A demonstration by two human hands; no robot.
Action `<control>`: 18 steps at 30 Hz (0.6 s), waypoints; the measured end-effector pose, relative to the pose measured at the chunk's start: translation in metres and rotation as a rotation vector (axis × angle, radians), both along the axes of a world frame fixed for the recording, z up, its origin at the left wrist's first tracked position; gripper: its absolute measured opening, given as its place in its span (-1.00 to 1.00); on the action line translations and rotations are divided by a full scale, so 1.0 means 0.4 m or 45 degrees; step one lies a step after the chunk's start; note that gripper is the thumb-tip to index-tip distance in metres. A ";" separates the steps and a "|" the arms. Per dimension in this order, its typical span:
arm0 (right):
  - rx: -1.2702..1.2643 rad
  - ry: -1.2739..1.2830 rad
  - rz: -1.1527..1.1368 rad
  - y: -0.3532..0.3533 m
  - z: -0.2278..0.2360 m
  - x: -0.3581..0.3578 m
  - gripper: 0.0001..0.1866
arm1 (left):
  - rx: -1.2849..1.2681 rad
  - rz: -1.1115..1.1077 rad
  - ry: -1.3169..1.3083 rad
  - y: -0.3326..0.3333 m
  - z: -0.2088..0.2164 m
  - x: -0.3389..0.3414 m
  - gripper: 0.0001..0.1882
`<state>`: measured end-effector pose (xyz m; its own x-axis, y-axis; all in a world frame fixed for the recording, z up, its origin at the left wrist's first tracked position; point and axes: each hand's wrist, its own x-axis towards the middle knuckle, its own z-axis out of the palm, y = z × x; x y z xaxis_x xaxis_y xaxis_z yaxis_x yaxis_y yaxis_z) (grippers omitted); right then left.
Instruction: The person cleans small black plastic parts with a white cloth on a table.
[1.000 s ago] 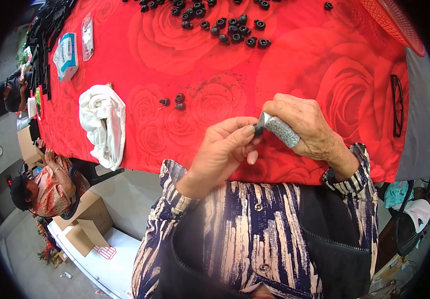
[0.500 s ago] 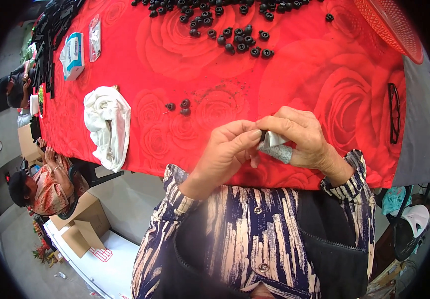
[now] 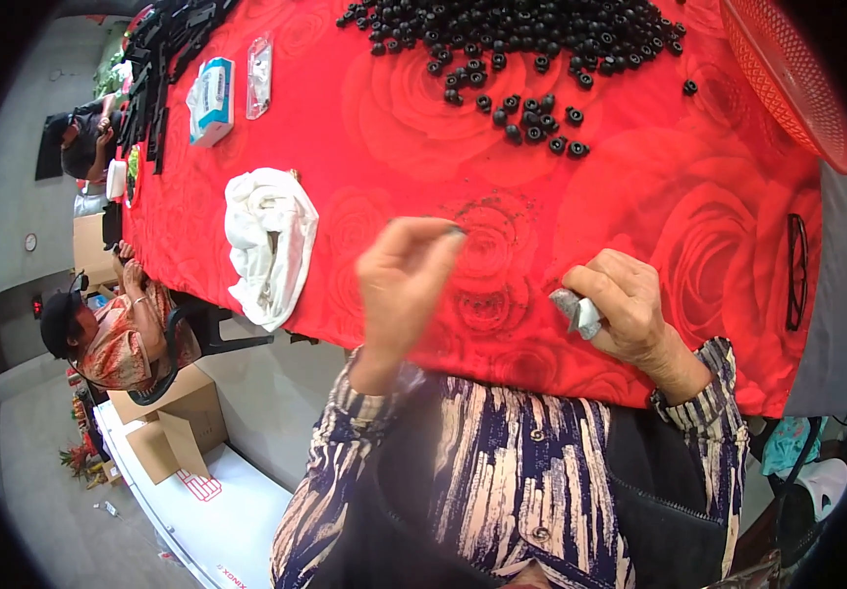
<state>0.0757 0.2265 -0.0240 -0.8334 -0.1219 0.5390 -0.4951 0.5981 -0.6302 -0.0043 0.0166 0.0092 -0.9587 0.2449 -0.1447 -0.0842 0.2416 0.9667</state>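
Note:
My left hand (image 3: 399, 280), blurred by motion, is raised over the red tablecloth (image 3: 521, 211) left of centre. Its thumb and forefinger pinch a small dark piece (image 3: 456, 231), too blurred to tell its kind. My right hand (image 3: 625, 304) is closed around a folded grey-and-white scrap (image 3: 577, 314) near the table's front edge; cloth or abrasive sheet, I cannot tell which. Dark crumbs (image 3: 492, 216) are scattered on the tablecloth between the hands. Beyond them lies a large heap of small round black knobs (image 3: 551, 34), with several loose ones (image 3: 541, 123) on its near side.
A crumpled white cloth (image 3: 271, 250) lies left of my left hand. Behind it are a tissue pack (image 3: 212, 103), a clear case (image 3: 259, 79) and long black parts (image 3: 163, 79). Glasses (image 3: 796, 270) and a red basket (image 3: 787, 88) are at right. Another person (image 3: 129, 329) sits at far left.
My hands have come apart: the left has moved left and away from me, the right has drawn right with the scrap. The view has shifted, showing more of the knob heap.

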 end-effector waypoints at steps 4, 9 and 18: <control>0.033 -0.067 -0.040 0.002 0.001 0.001 -0.80 | -0.517 -0.019 0.262 -0.083 -0.031 -0.102 -0.83; 0.023 -0.117 -0.053 0.005 -0.003 -0.003 -0.81 | -0.684 -0.140 0.716 -0.034 -0.026 -0.138 -0.80; 0.028 -0.099 -0.064 0.011 0.000 -0.013 -0.81 | -0.709 -0.274 0.825 0.189 -0.084 -0.219 -0.78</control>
<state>0.0703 0.2311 -0.0239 -0.8781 -0.0901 0.4699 -0.4141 0.6352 -0.6520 -0.0918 0.0921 -0.0243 -0.8348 0.4857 0.2592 0.5415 0.6397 0.5455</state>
